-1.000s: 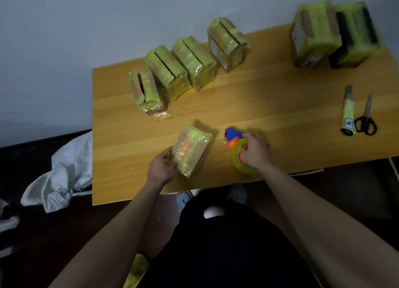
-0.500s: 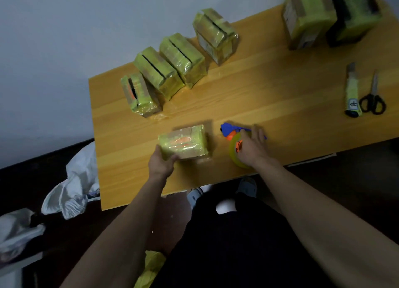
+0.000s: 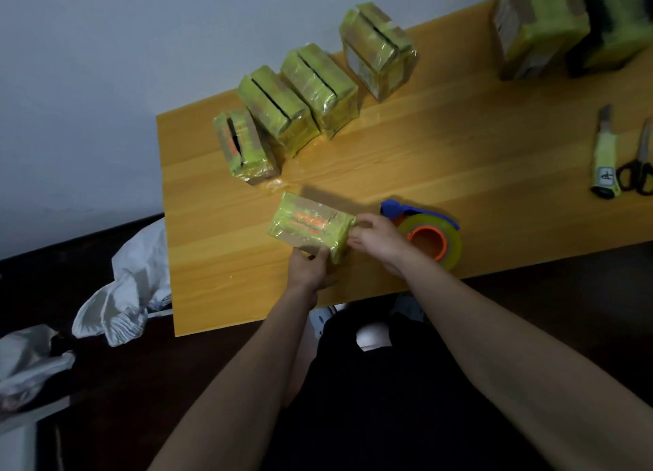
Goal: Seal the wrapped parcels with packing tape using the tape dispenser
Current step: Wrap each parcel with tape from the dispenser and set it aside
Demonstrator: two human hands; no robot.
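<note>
Partly cut off at the top right edge, two large wrapped boxes (image 3: pixel 537 25) sit at the far end of the wooden bench (image 3: pixel 441 152). Nearer, a small parcel (image 3: pixel 311 225) in yellow-green film with blurred orange print lies near the front edge. The left hand (image 3: pixel 309 267) grips its near end, thumb curled onto it. The right hand (image 3: pixel 376 239) pinches its right end; fingertips hard to make out. Just behind that hand rests the tape dispenser (image 3: pixel 429 235), blue-handled, orange-cored.
</note>
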